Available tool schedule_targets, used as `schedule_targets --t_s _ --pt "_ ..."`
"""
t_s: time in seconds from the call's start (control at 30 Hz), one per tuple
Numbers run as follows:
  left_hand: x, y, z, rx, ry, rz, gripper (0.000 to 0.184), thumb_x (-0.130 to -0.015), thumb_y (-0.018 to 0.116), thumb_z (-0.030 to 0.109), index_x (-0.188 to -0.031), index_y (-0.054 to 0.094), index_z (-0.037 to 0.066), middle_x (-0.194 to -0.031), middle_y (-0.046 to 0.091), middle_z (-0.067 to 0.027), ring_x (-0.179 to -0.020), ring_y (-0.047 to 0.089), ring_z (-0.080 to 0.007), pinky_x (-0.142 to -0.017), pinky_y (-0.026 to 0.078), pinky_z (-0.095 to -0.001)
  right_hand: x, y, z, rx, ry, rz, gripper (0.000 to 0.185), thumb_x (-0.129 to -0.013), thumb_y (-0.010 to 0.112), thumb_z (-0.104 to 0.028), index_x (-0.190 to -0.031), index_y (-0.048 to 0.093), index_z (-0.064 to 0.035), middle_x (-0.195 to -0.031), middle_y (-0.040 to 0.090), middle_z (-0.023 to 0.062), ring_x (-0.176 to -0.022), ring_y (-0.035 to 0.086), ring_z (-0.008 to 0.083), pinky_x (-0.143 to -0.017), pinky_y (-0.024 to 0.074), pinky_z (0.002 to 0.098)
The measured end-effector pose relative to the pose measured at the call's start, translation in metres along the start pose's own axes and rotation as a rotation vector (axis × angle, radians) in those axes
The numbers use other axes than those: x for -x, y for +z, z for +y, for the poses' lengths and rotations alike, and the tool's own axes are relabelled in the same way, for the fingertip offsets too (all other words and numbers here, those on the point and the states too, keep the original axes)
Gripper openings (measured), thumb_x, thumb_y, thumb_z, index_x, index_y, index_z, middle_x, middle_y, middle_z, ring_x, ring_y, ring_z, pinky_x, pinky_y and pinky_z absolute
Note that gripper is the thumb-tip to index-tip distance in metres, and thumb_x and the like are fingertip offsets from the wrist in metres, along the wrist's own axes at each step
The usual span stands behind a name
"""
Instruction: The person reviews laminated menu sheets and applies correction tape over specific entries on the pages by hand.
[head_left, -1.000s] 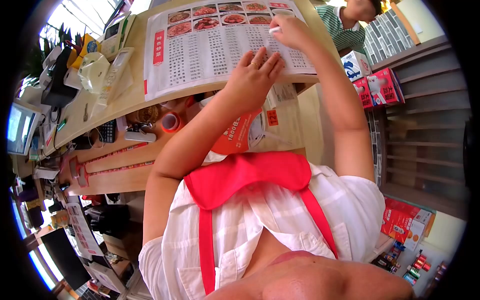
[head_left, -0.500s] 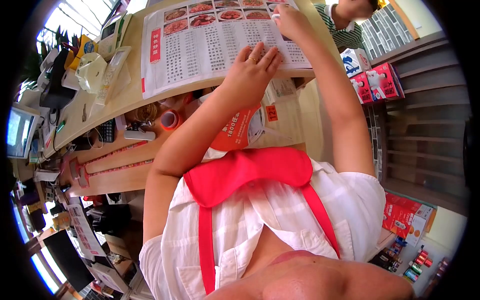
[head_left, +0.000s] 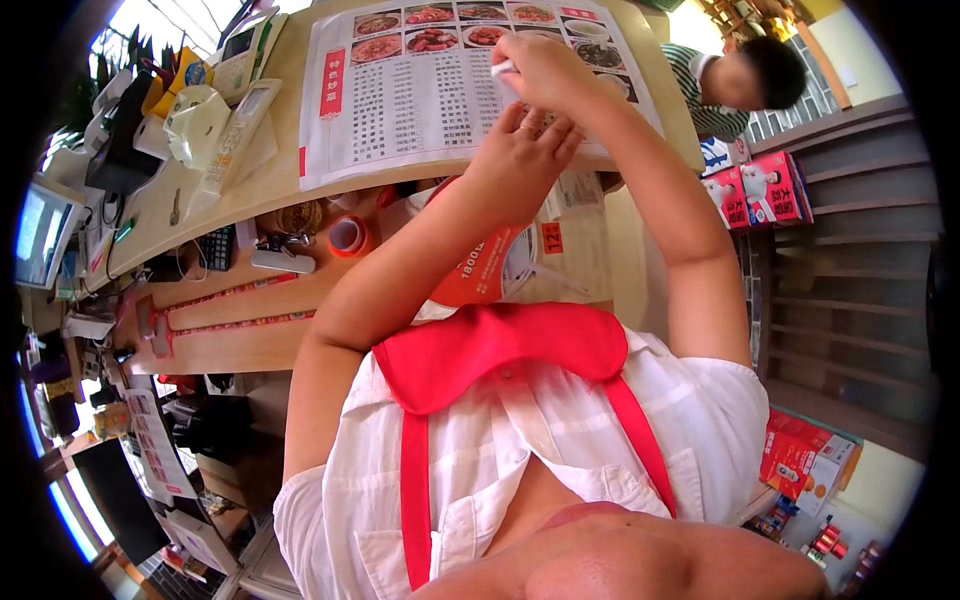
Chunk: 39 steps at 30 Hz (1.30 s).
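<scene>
A menu sheet [head_left: 420, 110] with food photos and columns of printed text lies flat on the wooden counter [head_left: 275, 165]. My left hand [head_left: 525, 140] rests on the menu's lower part, palm down with its fingers spread and a ring on one finger. Just above it, my right hand [head_left: 545, 72] is closed on a small white wad [head_left: 503, 68], held against the sheet near the photo rows. Whether the wad is tissue or cloth, I cannot tell.
Left on the counter are a telephone handset [head_left: 235, 135], a plastic-wrapped device [head_left: 195, 125] and a key [head_left: 175, 207]. A lower shelf holds a tape roll [head_left: 348, 236] and keyboard [head_left: 216, 248]. At right, a person in a striped top [head_left: 705, 105] stands near red boxes [head_left: 760, 190].
My right hand has moved left and down across the menu with the white wad, closer to my left hand. The view has shifted, showing more of the menu's right side and the other person.
</scene>
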<state>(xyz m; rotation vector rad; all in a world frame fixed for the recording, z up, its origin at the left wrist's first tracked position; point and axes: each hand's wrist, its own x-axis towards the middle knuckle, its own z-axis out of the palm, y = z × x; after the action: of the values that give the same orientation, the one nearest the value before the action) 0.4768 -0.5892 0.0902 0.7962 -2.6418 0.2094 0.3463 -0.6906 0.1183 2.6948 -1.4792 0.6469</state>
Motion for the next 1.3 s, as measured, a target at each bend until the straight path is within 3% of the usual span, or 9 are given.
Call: schedule_targets --t_s 0.17,0.27,0.4,0.6,0.7,0.9,1.0,1.1,1.3 --pt "0.001 0.005 0.001 -0.006 0.001 0.053 0.079 -0.060 0.063 0.012 -0.134 0.036 0.000 -0.134 0.043 -0.0163 -0.126 0.039 -0.0331 -0.105 0.025 -0.0479 -0.008 0.010 0.000 0.148 0.008 0.126 0.018 -0.078 0.062 -0.013 -0.093 0.057 -0.0057 -0.088 0.064 0.0149 -0.082 0.061 0.0335 -0.071 0.0485 0.0417" --pt "-0.001 0.006 -0.001 0.025 0.012 0.022 0.079 -0.061 0.063 0.012 -0.134 0.036 0.000 -0.134 0.043 -0.0169 -0.127 0.038 -0.0334 -0.105 0.025 -0.0490 -0.003 -0.007 -0.013 -0.035 0.025 -0.117 0.018 -0.078 0.063 -0.013 -0.093 0.057 -0.0056 -0.086 0.064 0.0153 -0.080 0.061 0.0337 -0.070 0.0487 0.0422" --pt "0.001 0.004 0.002 0.018 0.003 0.039 0.078 -0.061 0.063 0.011 -0.133 0.038 0.000 -0.133 0.043 -0.0166 -0.126 0.038 -0.0341 -0.105 0.025 -0.0487 -0.009 0.004 -0.011 0.121 0.055 0.041 0.018 -0.077 0.063 -0.014 -0.093 0.058 -0.0054 -0.086 0.064 0.0154 -0.080 0.062 0.0336 -0.069 0.0488 0.0421" --pt "0.000 0.004 -0.003 0.012 0.002 0.039 0.076 -0.061 0.062 0.011 -0.133 0.039 0.000 -0.133 0.043 -0.0166 -0.128 0.035 -0.0352 -0.106 0.025 -0.0482 0.001 -0.014 -0.024 0.014 0.042 -0.112 0.019 -0.078 0.063 -0.014 -0.093 0.058 -0.0044 -0.086 0.064 0.0164 -0.080 0.062 0.0344 -0.070 0.0486 0.0424" --pt "0.002 0.002 0.002 0.021 -0.002 0.006 0.076 -0.062 0.062 0.011 -0.133 0.038 0.000 -0.134 0.042 -0.0164 -0.130 0.033 -0.0350 -0.106 0.024 -0.0479 -0.009 0.002 -0.014 0.108 0.067 0.049 0.018 -0.078 0.063 -0.014 -0.092 0.058 -0.0045 -0.087 0.064 0.0166 -0.080 0.062 0.0341 -0.070 0.0485 0.0425" --pt "0.000 0.003 -0.003 0.002 0.003 0.019 0.074 -0.063 0.062 0.012 -0.132 0.039 0.001 -0.135 0.041 -0.0158 -0.129 0.034 -0.0335 -0.105 0.024 -0.0485 -0.005 -0.009 -0.017 0.021 0.087 -0.154 0.020 -0.077 0.064 -0.015 -0.094 0.058 -0.0051 -0.088 0.064 0.0160 -0.080 0.062 0.0336 -0.070 0.0486 0.0422" --pt "0.001 0.001 0.003 0.012 0.000 0.013 0.073 -0.063 0.062 0.011 -0.132 0.040 0.001 -0.134 0.042 -0.0160 -0.128 0.035 -0.0332 -0.104 0.025 -0.0487 -0.011 0.003 -0.013 0.096 0.085 0.050 0.020 -0.076 0.064 -0.015 -0.093 0.058 -0.0050 -0.086 0.064 0.0155 -0.081 0.062 0.0333 -0.070 0.0486 0.0416" --pt "0.002 0.004 0.001 0.000 0.007 0.031 0.073 -0.063 0.061 0.011 -0.132 0.040 0.000 -0.133 0.042 -0.0164 -0.128 0.036 -0.0335 -0.104 0.026 -0.0484 -0.009 -0.004 -0.011 -0.051 0.109 -0.103 0.022 -0.075 0.064 -0.016 -0.093 0.058 -0.0051 -0.086 0.064 0.0154 -0.081 0.062 0.0332 -0.071 0.0487 0.0414" --pt "0.001 0.001 0.002 -0.009 0.006 0.035 0.075 -0.063 0.061 0.011 -0.133 0.038 0.000 -0.133 0.043 -0.0161 -0.126 0.037 -0.0343 -0.104 0.026 -0.0481 -0.012 0.008 -0.008 0.049 0.053 0.085 0.021 -0.076 0.064 -0.016 -0.094 0.058 -0.0072 -0.087 0.064 0.0144 -0.081 0.062 0.0320 -0.071 0.0488 0.0409"
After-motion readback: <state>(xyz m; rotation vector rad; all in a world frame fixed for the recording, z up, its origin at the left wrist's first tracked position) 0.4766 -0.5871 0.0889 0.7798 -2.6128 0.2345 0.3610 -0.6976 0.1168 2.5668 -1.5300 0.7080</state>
